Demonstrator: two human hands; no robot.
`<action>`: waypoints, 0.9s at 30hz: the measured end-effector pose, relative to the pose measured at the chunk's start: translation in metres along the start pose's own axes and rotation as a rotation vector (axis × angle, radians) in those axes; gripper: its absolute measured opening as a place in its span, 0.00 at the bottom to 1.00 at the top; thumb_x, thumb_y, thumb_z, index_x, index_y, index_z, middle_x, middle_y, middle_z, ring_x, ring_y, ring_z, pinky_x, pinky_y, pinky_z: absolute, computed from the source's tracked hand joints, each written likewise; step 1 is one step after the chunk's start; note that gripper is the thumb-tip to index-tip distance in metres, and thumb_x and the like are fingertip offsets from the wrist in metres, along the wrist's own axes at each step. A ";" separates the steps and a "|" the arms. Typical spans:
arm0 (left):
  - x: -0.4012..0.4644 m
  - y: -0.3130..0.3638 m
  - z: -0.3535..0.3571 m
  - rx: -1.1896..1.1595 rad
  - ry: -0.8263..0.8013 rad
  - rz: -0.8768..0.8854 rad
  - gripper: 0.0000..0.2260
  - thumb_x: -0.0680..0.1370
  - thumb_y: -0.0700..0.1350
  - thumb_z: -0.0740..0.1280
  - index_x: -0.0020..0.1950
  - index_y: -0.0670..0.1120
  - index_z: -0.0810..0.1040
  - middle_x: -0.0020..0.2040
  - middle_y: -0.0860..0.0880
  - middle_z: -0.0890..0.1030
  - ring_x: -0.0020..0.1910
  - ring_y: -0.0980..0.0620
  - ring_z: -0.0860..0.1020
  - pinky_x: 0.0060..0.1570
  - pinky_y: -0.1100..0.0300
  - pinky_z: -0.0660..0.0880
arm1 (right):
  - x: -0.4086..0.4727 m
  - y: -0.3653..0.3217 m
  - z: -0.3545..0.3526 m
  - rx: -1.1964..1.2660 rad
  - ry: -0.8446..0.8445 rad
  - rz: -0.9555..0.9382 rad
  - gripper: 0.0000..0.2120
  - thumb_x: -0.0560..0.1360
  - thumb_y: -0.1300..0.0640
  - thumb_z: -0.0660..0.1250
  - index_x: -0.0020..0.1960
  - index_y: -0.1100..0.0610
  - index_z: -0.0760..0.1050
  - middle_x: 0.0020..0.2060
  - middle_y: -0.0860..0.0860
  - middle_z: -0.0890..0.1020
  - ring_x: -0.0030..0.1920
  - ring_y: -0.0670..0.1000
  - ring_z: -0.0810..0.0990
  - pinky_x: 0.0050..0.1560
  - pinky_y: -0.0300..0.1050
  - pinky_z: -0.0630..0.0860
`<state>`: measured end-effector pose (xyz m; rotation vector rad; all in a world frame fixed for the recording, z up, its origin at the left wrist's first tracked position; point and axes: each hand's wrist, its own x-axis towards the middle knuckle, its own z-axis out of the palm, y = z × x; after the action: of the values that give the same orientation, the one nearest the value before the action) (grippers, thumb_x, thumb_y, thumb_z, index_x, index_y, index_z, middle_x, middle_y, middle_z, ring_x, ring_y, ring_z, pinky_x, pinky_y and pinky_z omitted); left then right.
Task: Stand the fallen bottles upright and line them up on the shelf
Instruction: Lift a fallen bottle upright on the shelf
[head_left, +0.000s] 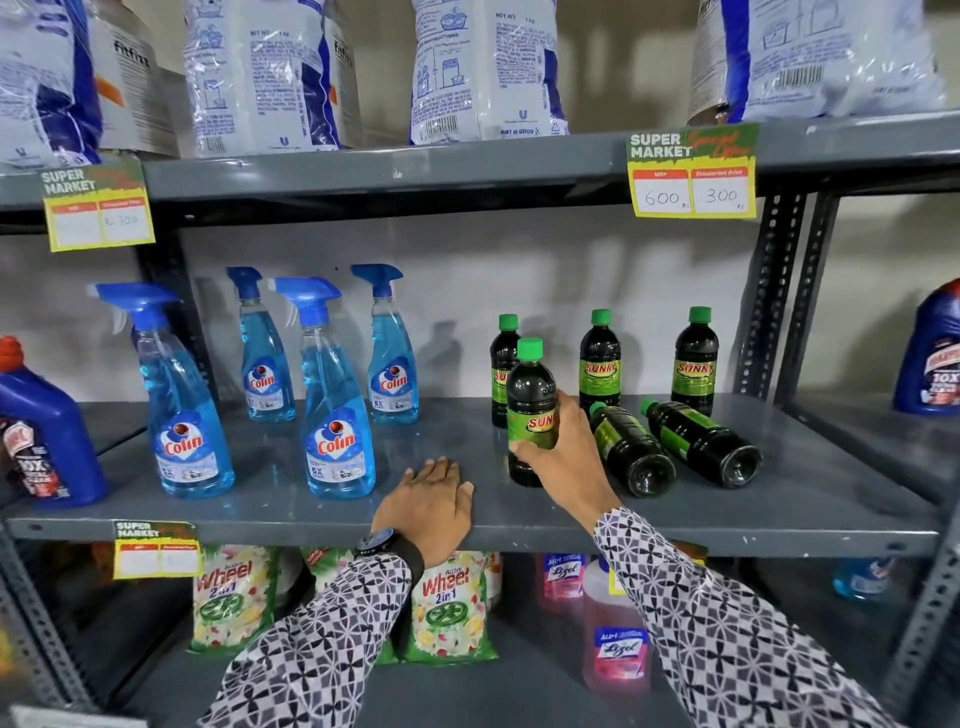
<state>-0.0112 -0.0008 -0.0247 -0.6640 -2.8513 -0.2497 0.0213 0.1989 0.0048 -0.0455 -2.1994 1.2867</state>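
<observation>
On the grey middle shelf (311, 512) my right hand (563, 452) grips a dark green-capped Sunny bottle (530, 395) around its label; the bottle stands upright near the front. Just right of it, two more Sunny bottles lie on their sides, bases toward me: one (631, 449) beside my hand, another (701, 441) further right. Three Sunny bottles stand upright at the back: one (503, 358) partly hidden behind the held bottle, one (600, 358) in the middle, one (695, 361) at the right. My left hand (428, 506) rests flat on the shelf's front edge, fingers together, holding nothing.
Several blue Colin spray bottles (337, 395) stand on the left half of the shelf. A blue jug (44, 431) sits far left, another (932, 353) far right. Detergent bags fill the shelf above; Wheel packs (447, 603) and pink Lizol bottles (615, 639) sit below.
</observation>
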 end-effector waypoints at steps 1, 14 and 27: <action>0.000 0.000 0.000 0.001 -0.002 -0.001 0.26 0.84 0.54 0.46 0.80 0.45 0.60 0.82 0.46 0.61 0.81 0.49 0.58 0.80 0.52 0.51 | 0.000 0.001 0.000 0.018 -0.020 -0.001 0.39 0.71 0.57 0.78 0.77 0.48 0.64 0.64 0.49 0.76 0.62 0.49 0.78 0.69 0.53 0.76; -0.001 0.001 -0.003 0.006 -0.021 -0.002 0.27 0.84 0.55 0.46 0.81 0.45 0.59 0.82 0.46 0.59 0.82 0.50 0.57 0.80 0.52 0.51 | -0.001 0.000 -0.002 0.064 -0.059 0.044 0.39 0.70 0.56 0.81 0.76 0.50 0.66 0.58 0.44 0.82 0.58 0.45 0.81 0.64 0.45 0.76; -0.001 0.001 -0.004 0.007 -0.026 0.003 0.26 0.85 0.53 0.46 0.80 0.44 0.61 0.82 0.45 0.61 0.81 0.48 0.59 0.80 0.50 0.53 | -0.042 -0.008 -0.030 0.082 -0.110 0.016 0.36 0.66 0.55 0.84 0.65 0.43 0.67 0.55 0.41 0.83 0.56 0.37 0.81 0.52 0.31 0.74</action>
<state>-0.0091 -0.0008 -0.0213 -0.6743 -2.8747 -0.2319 0.0730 0.2058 0.0027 0.0404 -2.2394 1.4174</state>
